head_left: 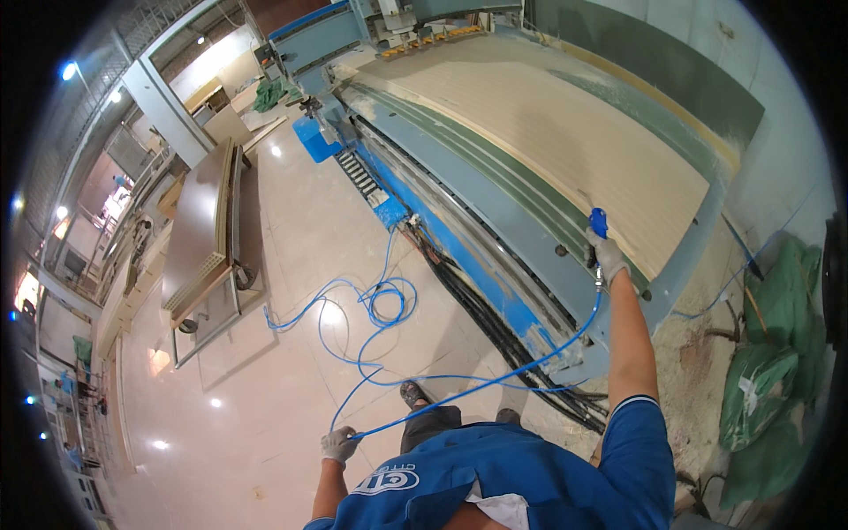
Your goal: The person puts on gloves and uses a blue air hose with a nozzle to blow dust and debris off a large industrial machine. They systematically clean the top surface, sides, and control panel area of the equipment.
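Note:
My gloved right hand (606, 254) is closed round a blue air blow gun (599, 223), stretched out over the near edge of the machine bed. A metal fitting under that hand joins the gun to a blue air hose (484, 382). Lower down and to the left, my gloved left hand (338, 444) grips the same hose, which runs across my body between both hands. Beyond the gun lies a large pale wooden panel (565, 132) with fine parallel lines, dusted in places. It rests on the bed of a CNC router (420, 168).
Loose coils of hose (389, 305) lie on the tiled floor by my feet. Black cables (495, 331) run along the machine's blue side. A cart with stacked boards (201, 221) stands at left. Green sacks (764, 380) and sawdust are at right. The router's gantry (397, 22) is at the far end.

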A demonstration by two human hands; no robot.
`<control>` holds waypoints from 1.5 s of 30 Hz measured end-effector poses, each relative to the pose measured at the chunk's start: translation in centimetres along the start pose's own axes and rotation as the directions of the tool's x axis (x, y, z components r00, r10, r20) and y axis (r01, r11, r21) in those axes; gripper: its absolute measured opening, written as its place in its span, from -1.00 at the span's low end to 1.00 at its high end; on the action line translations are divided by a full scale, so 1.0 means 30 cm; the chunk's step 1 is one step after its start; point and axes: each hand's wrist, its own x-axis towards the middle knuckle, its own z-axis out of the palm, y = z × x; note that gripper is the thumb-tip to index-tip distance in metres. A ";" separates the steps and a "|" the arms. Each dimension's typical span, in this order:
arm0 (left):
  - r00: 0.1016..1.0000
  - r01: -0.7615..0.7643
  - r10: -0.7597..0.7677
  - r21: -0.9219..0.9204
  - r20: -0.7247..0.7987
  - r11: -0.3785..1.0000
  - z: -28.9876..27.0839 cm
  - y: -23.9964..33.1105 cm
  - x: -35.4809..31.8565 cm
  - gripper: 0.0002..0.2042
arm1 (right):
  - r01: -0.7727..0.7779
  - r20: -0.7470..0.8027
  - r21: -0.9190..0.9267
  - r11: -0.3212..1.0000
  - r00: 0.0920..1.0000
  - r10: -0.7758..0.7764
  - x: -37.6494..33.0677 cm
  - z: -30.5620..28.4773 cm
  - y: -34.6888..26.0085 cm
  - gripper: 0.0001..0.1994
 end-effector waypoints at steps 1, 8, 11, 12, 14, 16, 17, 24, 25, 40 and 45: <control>0.999 0.037 -0.036 -0.048 0.015 0.998 -0.002 -0.030 0.041 -0.62 | 0.006 -0.053 -0.006 1.000 0.999 -0.006 0.032 0.085 -0.039 -0.59; 0.991 0.096 -0.120 -0.305 -0.060 0.947 -0.135 -0.224 0.367 -0.73 | -0.046 -0.025 0.009 0.999 0.999 0.046 0.253 0.608 -0.291 -0.67; 0.991 0.116 -0.133 -0.376 -0.021 0.919 -0.235 -0.275 0.504 -0.73 | 0.003 0.014 0.006 1.000 1.000 -0.003 0.365 0.778 -0.378 -0.66; 0.990 0.136 -0.142 -0.374 0.011 0.917 -0.279 -0.286 0.543 -0.73 | -0.011 0.019 -0.017 1.000 1.000 0.012 0.411 0.828 -0.390 -0.65; 0.992 0.109 -0.128 -0.393 -0.021 0.913 -0.335 -0.305 0.625 -0.74 | 0.014 0.041 0.020 1.000 0.999 -0.015 0.478 0.902 -0.426 -0.65; 0.992 0.086 -0.115 -0.419 -0.046 0.904 -0.383 -0.299 0.716 -0.75 | 0.021 0.004 0.001 1.000 1.000 -0.021 0.565 0.972 -0.469 -0.66; 0.992 0.080 -0.113 -0.436 -0.050 0.897 -0.404 -0.290 0.757 -0.75 | -0.004 -0.031 0.019 1.000 1.000 0.004 0.609 1.005 -0.487 -0.68; 0.992 0.077 -0.112 -0.438 -0.055 0.896 -0.531 -0.155 1.041 -0.74 | -0.095 -0.093 -0.102 0.990 0.992 0.086 1.023 1.193 -0.600 -0.65; 0.992 0.066 -0.109 -0.477 -0.062 0.876 -0.549 -0.124 1.074 -0.73 | -0.102 -0.104 -0.156 0.982 0.991 0.087 1.085 1.220 -0.604 -0.64; 0.975 0.219 -0.206 -0.541 0.085 0.812 -0.746 0.113 1.398 -0.70 | -0.140 -0.215 -0.251 0.958 0.973 0.085 1.614 1.440 -0.557 -0.56; 0.990 0.139 -0.123 -0.441 0.066 0.887 -0.749 0.066 1.490 -0.68 | -0.087 -0.142 -0.193 0.977 0.988 0.060 1.505 1.404 -0.562 -0.58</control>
